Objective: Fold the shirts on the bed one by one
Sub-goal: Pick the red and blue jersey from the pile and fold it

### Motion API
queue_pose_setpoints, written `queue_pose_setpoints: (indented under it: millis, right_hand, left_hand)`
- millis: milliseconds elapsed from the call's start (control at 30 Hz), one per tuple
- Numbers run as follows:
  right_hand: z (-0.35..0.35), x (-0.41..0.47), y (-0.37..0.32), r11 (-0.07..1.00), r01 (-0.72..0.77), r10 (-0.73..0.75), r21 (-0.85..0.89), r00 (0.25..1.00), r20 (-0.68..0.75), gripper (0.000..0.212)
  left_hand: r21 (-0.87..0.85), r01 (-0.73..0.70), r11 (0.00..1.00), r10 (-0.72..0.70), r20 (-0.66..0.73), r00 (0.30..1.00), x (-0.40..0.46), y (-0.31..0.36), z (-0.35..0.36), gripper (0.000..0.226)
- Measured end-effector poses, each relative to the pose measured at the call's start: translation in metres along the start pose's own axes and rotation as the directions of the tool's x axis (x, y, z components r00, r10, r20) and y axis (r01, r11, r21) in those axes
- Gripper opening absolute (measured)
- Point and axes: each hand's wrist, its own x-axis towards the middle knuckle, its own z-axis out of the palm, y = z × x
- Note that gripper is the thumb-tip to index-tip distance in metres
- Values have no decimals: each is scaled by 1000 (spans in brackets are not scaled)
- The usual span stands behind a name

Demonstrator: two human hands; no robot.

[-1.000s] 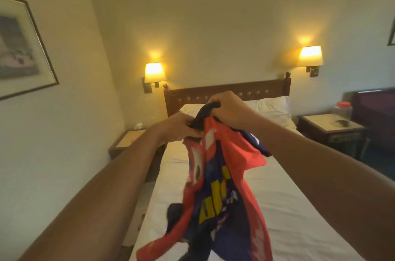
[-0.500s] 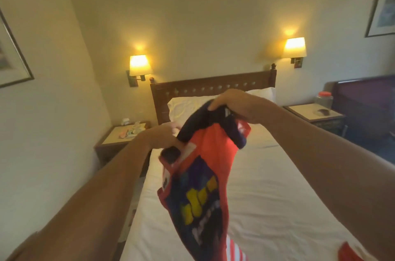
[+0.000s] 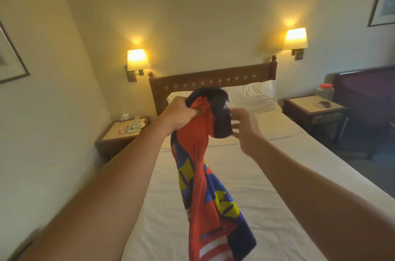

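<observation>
Over the white-sheeted bed (image 3: 245,186) we now have the jersey (image 3: 205,184) hanging from one hand only: half a second ago both held its top, and since then our right hand (image 3: 243,130) has let go and hovers just beside the dark collar with fingers spread, so we judge we are regripping to find the shoulders before any fold. Our left hand (image 3: 179,114) is fisted tight on the bunched red fabric, and the shirt dangles twisted, red and navy with yellow lettering and white stripes near its hem.
</observation>
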Motion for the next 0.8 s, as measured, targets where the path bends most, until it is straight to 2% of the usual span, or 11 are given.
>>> queue_pose_setpoints:
  millis: [67,133,167,267,367,433,500,533,600,700,800]
  right_hand:
    - [-1,-8,29,995,-19,24,-102,998,53,27]
    - [3,-20,47,978,-68,111,-197,970,217,32]
    - [7,-25,51,970,-67,139,-235,942,305,36]
    - [19,-33,57,970,11,101,-244,891,443,37]
    - [33,-36,63,957,130,-5,-261,902,431,34]
    - [39,-34,72,939,141,1,-312,909,416,46]
    - [45,-34,82,890,135,49,-436,922,385,62]
    - [48,-33,87,854,137,59,-502,933,356,60]
    - [57,-35,90,819,148,14,-555,961,277,37]
    - [66,-35,85,852,189,-96,-488,973,209,26]
    - [70,-26,85,896,202,-122,-396,968,218,24]
  left_hand:
    - [113,-99,989,102,-26,994,4,9,-2,12]
    - [198,-155,968,163,-24,986,7,17,-5,34]
    - [242,-164,956,175,-24,984,8,20,-6,38]
    - [320,-192,928,213,-30,977,10,23,-9,31]
    - [315,-180,932,217,-85,973,11,19,-16,22]
    - [292,-175,940,222,-136,966,12,18,-23,23]
    - [274,-166,947,222,-186,957,11,18,-30,27]
    - [268,-166,949,224,-203,953,10,19,-33,27]
    - [254,-159,954,218,-226,949,8,22,-38,22]
    - [198,-149,969,196,-247,949,6,23,-45,21]
    - [152,-150,977,186,-258,948,4,19,-51,20]
